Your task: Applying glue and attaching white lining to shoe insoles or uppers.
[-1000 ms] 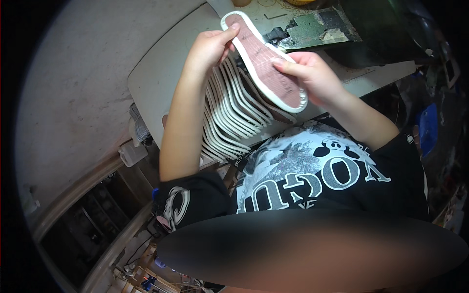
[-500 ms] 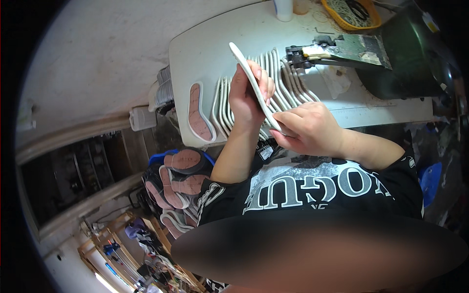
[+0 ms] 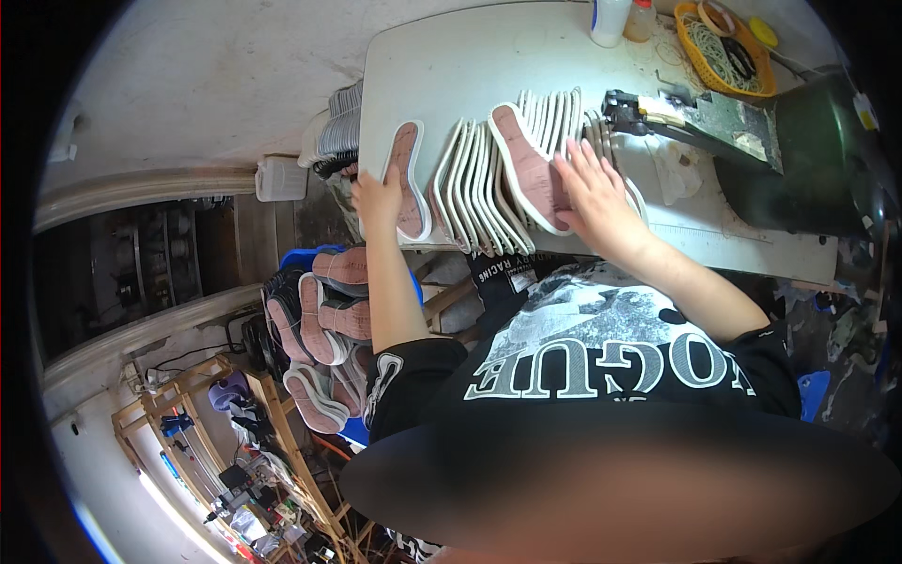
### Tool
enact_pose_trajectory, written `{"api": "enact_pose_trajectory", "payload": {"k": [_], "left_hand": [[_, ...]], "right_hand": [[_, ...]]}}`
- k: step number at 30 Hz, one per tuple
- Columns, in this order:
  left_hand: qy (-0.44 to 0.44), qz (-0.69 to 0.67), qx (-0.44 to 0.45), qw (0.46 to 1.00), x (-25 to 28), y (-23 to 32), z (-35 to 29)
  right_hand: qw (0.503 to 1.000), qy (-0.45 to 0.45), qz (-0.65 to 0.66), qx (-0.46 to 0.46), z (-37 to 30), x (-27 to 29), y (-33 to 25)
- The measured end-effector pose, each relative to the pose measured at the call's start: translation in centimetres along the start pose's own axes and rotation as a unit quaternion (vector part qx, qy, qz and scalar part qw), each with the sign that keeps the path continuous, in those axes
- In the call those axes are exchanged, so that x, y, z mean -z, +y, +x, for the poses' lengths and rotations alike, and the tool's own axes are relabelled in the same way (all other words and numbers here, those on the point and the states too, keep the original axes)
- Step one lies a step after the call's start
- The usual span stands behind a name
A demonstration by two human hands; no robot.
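A white-edged shoe sole with a pinkish-brown face lies slanted on top of a row of similar soles standing on edge. On its right side rests my right hand, fingers stretched out and flat, partly covering it. A single sole of the same sort lies face up near the table's left edge. My left hand is at that sole's left border, thumb close to its rim and fingers apart from the thumb; nothing shows between them.
The white table carries a dark green machine arm at right. A yellow basket with cord and a white cup stand at the back. More soles fill a blue bin at left; grey pieces are stacked beside the table.
The sole held between both hands now lies on the row. My left hand has let go and moved left to the single sole; my right hand has opened flat.
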State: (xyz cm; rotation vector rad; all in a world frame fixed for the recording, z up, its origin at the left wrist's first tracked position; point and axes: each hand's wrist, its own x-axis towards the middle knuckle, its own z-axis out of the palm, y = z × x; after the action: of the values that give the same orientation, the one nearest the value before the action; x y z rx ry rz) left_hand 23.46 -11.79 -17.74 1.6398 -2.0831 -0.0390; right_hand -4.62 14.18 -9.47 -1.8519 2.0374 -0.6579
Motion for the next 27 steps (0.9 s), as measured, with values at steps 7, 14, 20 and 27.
{"api": "enact_pose_trajectory", "payload": {"k": [7,14,20,27], "left_hand": [[-0.271,-0.220,0.223,0.910,2.4,-2.3,1.4],[-0.252,-0.653,0.159,0.697,10.9,14.1,-1.7],[-0.448,-0.743,0.129,0.480,10.1,24.5,-6.4],[-0.364,-0.739,0.032,0.567,9.3,28.0,-8.1]], "right_hand": [[0.989,0.050,0.119,0.067,-1.1,2.5,-0.3],[0.845,-0.067,0.523,-0.087,-1.4,3.8,1.1],[0.531,-0.031,0.846,-0.044,0.8,3.6,-0.2],[0.689,-0.023,0.718,-0.090,-0.5,6.9,4.4]]}}
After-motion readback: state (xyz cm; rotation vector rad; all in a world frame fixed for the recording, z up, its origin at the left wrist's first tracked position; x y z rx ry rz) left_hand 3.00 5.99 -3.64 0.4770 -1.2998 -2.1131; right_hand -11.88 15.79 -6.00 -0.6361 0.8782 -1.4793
